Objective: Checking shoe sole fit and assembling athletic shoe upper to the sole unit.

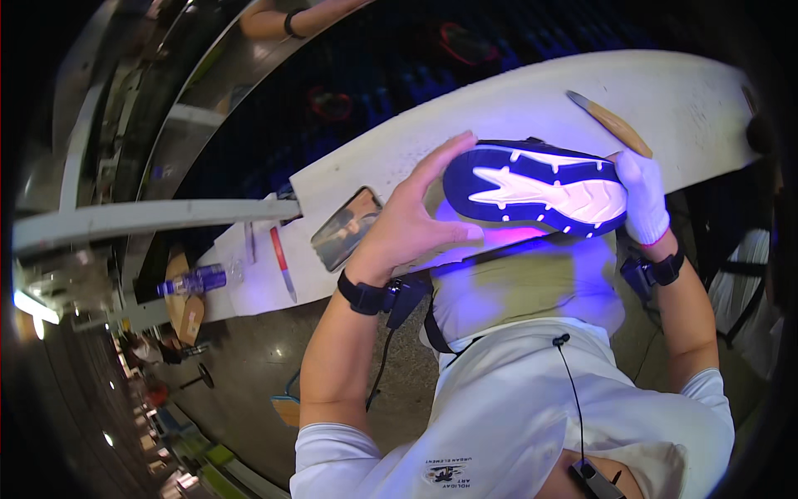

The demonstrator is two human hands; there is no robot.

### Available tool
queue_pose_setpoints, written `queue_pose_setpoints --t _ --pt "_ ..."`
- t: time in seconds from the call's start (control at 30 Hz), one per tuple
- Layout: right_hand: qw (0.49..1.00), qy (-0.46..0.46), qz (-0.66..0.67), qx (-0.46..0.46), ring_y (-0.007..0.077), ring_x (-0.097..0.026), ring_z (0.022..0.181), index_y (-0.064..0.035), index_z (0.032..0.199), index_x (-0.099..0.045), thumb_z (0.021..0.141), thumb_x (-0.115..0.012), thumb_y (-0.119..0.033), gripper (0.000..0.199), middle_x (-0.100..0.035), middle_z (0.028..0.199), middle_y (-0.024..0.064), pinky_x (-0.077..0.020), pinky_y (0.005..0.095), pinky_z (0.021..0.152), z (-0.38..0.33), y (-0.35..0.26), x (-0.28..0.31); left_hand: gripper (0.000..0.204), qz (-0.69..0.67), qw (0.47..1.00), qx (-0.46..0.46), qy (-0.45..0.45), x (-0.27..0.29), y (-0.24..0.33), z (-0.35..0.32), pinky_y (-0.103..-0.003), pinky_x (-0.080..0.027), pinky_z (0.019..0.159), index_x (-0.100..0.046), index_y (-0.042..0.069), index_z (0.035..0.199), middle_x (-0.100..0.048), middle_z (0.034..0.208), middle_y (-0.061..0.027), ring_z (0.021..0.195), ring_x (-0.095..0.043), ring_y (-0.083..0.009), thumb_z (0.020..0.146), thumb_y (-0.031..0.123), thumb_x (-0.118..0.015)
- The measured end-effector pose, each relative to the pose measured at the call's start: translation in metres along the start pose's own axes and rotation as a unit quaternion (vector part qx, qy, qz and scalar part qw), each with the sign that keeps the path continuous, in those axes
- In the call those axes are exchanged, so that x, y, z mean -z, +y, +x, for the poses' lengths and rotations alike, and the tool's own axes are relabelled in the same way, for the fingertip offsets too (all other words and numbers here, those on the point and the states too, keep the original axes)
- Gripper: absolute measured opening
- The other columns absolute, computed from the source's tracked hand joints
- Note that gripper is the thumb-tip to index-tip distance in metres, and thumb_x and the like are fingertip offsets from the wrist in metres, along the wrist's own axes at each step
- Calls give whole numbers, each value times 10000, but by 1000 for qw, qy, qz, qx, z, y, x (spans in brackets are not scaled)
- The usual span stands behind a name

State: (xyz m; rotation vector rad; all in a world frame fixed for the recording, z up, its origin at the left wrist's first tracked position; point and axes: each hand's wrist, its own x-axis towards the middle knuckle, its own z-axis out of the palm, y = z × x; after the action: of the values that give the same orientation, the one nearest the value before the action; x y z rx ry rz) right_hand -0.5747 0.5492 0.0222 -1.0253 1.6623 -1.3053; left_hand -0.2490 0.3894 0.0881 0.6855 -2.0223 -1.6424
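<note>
A shoe (540,188) is held up over the white table with its sole facing me, dark with a pale pattern, under violet light. My right hand (642,195), in a white glove, grips the shoe's right end. My left hand (420,214) is bare and open, fingers and thumb spread around the shoe's left end; whether its fingertips touch the shoe I cannot tell. Beyond my right hand lies a knife-like tool with a wooden handle (619,129). A phone (347,229) with a picture on its screen or back rests beside my left hand.
On the white table's (357,179) left part lie a red-handled knife (283,262) and a clear bottle with a purple tint (193,280). A pale metal bar (158,224) reaches in from the left. A person's arm (312,18) shows at the top.
</note>
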Motion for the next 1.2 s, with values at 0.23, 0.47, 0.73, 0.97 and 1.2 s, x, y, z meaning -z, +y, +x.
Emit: queue_pose_setpoints --t 0.23,0.47,0.73,0.97,1.2 --pt "931 -103 124 329 216 -574 1184 14 1328 -614 968 -611 -660 764 -623 1218 137 -480 371 991 8 -107 -75 896 300 924 -229 59 -22 92 -6 -382 -520 1089 -676 11 1362 -706 1348 -141 1243 -680 -264 576 249 -1035" --pt "956 -159 109 220 251 -557 1068 -19 1042 -650 948 -624 -305 303 -547 1110 122 -458 433 1063 17 -153 -81 970 262 962 5 75 -34 107 3 -366 -578 978 -606 35 1346 -755 1193 -149 1112 -756 -259 558 377 -1056" --pt "895 -206 372 134 163 -616 937 -2 1070 -662 992 -583 -298 316 -627 1021 83 -507 317 814 59 -141 -126 736 202 972 -7 119 -6 74 4 -358 -605 857 -666 20 1192 -788 1011 -144 925 -787 -260 632 336 -1024" --pt "939 -233 229 103 56 -531 812 -46 1090 -627 995 -599 -244 222 -573 919 -24 -462 236 775 58 -165 -98 628 301 948 29 101 -20 102 36 -311 -623 790 -660 -48 1157 -774 976 -117 870 -767 -175 708 236 -995" --pt "934 -189 239 187 117 -531 976 -33 1049 -617 1003 -561 -296 273 -558 1050 26 -436 265 910 67 -145 -62 771 414 910 -7 35 -46 127 77 -416 -616 661 -615 -61 1035 -738 812 -209 751 -776 -366 667 518 -965"
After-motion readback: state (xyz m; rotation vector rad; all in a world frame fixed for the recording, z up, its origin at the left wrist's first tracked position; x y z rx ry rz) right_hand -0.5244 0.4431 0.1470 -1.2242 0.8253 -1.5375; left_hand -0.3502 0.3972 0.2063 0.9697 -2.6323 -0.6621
